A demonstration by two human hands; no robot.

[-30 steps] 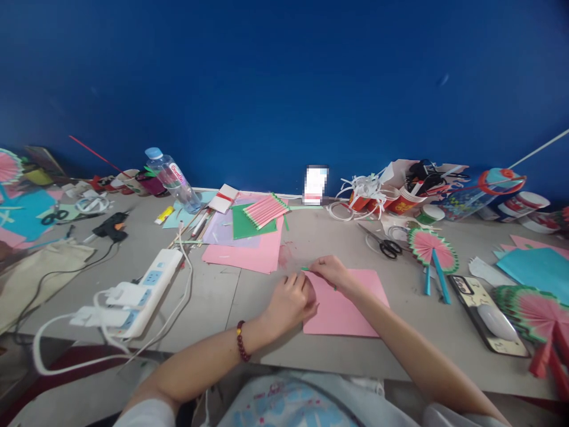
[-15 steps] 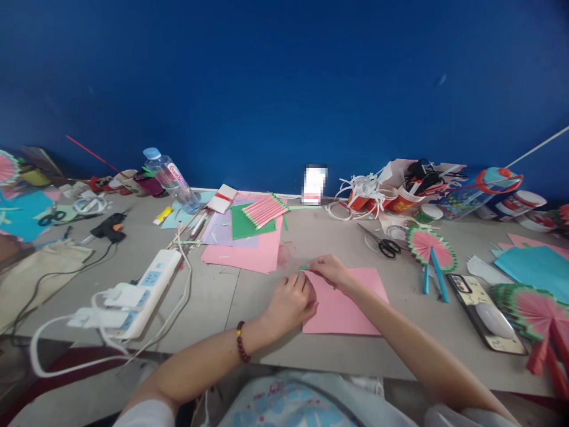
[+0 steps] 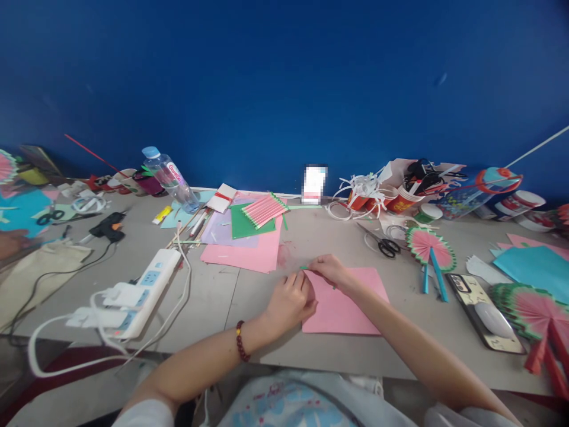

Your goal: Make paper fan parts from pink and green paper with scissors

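Note:
A pink paper sheet point(image 3: 351, 308) lies flat on the grey table in front of me. My left hand point(image 3: 290, 299) rests at its left edge with the fingers curled; what they hold, if anything, is hidden. At the sheet's top left corner, my right hand point(image 3: 329, 270) is pinched beside a small green piece of paper point(image 3: 304, 268). Whether its fingertips grip that piece or the sheet is too small to tell. A bit of green also shows beneath the right hand.
Left of the sheet are a power strip point(image 3: 151, 290) with cables and a glue gun point(image 3: 108, 227). Behind lie stacked papers point(image 3: 262, 255) with a pleated piece point(image 3: 265, 210). Scissors point(image 3: 387, 247), a paper fan point(image 3: 431, 248) and a phone point(image 3: 484, 311) are on the right. Another person's hand point(image 3: 13, 243) is far left.
My hands have hardly moved. At the far left, the other person's hand has come further into view over the blue paper.

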